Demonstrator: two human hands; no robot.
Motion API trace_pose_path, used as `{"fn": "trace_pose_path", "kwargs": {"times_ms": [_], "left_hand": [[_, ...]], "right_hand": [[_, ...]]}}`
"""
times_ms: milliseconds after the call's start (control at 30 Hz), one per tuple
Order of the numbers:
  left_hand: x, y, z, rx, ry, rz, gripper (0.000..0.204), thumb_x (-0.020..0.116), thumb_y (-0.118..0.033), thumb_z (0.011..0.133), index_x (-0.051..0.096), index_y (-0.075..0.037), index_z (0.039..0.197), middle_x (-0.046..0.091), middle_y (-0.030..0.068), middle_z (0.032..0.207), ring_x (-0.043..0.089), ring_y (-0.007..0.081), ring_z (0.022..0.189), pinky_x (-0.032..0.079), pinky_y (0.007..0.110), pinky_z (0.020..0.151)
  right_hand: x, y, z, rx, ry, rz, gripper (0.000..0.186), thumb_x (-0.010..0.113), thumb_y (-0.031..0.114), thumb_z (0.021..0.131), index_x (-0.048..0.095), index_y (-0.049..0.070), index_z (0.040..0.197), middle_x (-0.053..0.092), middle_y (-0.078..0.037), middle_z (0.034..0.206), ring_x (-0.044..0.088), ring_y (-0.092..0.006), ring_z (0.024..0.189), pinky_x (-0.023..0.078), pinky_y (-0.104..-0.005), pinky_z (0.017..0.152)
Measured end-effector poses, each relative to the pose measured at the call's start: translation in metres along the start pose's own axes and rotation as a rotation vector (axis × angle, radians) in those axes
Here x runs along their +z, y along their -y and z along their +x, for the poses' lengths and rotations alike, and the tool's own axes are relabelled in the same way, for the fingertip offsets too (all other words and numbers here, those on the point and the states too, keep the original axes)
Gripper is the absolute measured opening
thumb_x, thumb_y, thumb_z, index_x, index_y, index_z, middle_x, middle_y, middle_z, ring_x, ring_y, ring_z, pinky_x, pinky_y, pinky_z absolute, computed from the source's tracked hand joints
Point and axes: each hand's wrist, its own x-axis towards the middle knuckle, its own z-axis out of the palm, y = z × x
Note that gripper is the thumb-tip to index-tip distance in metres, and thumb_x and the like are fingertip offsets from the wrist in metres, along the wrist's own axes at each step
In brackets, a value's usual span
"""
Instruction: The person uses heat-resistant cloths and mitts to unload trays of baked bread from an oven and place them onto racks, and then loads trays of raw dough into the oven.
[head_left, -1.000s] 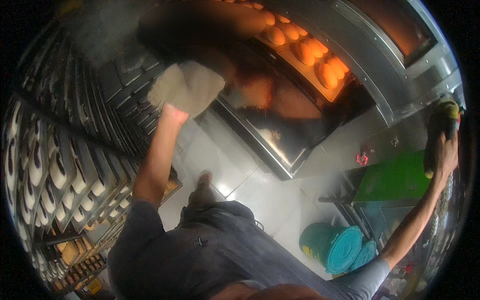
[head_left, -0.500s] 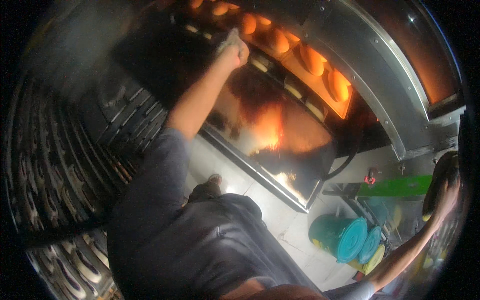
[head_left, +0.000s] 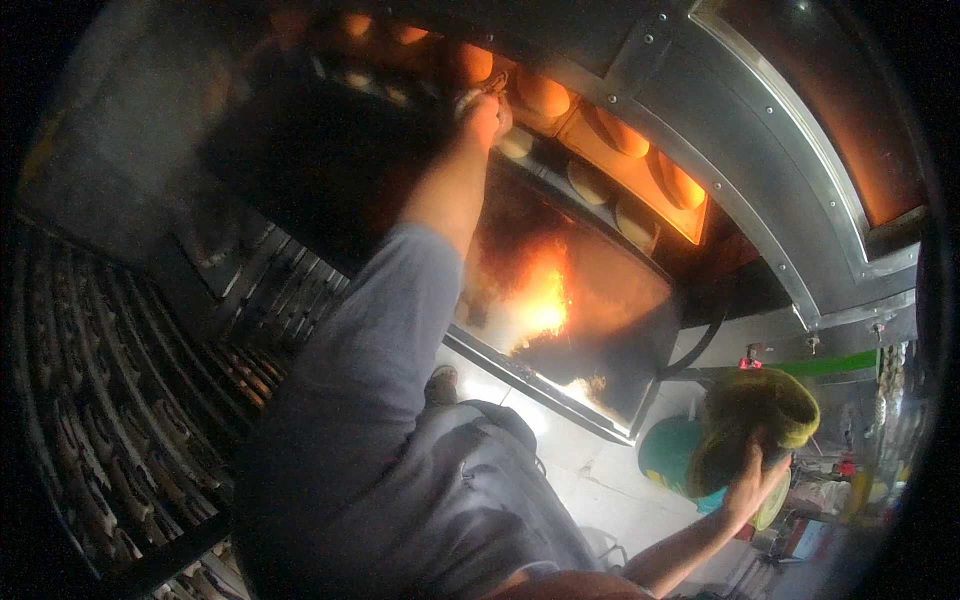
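At the far side, at least six browned loaves (head_left: 622, 132) and three pale loaves (head_left: 588, 184) (some dim); right, one green cloth (head_left: 745, 415).

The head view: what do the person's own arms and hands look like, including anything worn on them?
A loose, plain grey fabric sleeve ends near the left elbow; the left forearm is bare. The left hand is too small and blurred for detail. The right forearm is bare where visible, its sleeve not clearly showing. The right hand is gloveless.
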Motion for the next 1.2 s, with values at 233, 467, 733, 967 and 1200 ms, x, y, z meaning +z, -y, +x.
{"fn": "trace_pose_path", "kwargs": {"times_ms": [233,467,733,967,1200], "left_hand": [[-0.017,-0.059,-0.064,-0.146,0.016,-0.080,0.039,0.052,-0.036,0.090,0.052,-0.010,0.120,0.055,0.0085,0.123,0.055,0.0220,0.106,0.047,0.039,0.092],[-0.098,-0.145,-0.164,0.235,0.004,0.331,0.041,0.048,-0.040,0.089,0.056,-0.011,0.116,0.061,0.0061,0.118,0.055,0.0234,0.108,0.046,0.036,0.092],[-0.196,-0.172,-0.303,0.623,-0.172,1.571,0.048,0.061,-0.047,0.076,0.060,-0.012,0.109,0.062,0.0109,0.115,0.058,0.0268,0.106,0.046,0.035,0.091],[-0.219,-0.183,-0.379,0.542,-0.333,1.717,0.056,0.068,-0.047,0.070,0.059,-0.009,0.110,0.063,0.0132,0.112,0.060,0.0295,0.102,0.048,0.038,0.088],[-0.211,-0.182,-0.411,0.502,-0.343,1.792,0.064,0.074,-0.047,0.065,0.058,-0.006,0.111,0.064,0.0155,0.108,0.061,0.0321,0.099,0.050,0.041,0.084]], "right_hand": [[0.125,0.023,0.006,0.398,0.435,0.953,0.048,0.056,0.031,0.092,0.047,0.001,0.128,0.054,-0.013,0.123,0.055,-0.0266,0.109,0.044,-0.0398,0.093],[0.287,0.037,0.090,0.628,0.652,1.386,0.052,0.030,0.049,0.097,0.052,0.008,0.119,0.056,-0.011,0.118,0.053,-0.0291,0.109,0.040,-0.0467,0.096],[0.411,-0.014,0.207,0.551,0.471,1.327,0.064,0.028,0.053,0.096,0.031,0.008,0.142,0.031,-0.014,0.147,0.032,-0.0314,0.134,0.024,-0.0489,0.111],[0.442,-0.020,0.211,0.589,0.330,1.185,0.041,0.042,0.032,0.095,0.046,0.006,0.127,0.049,-0.013,0.129,0.049,-0.0266,0.116,0.041,-0.0403,0.097],[0.424,-0.066,0.185,0.508,0.365,1.375,0.031,0.048,0.027,0.092,0.056,0.005,0.113,0.060,-0.013,0.113,0.058,-0.0275,0.100,0.048,-0.0405,0.088]]}}
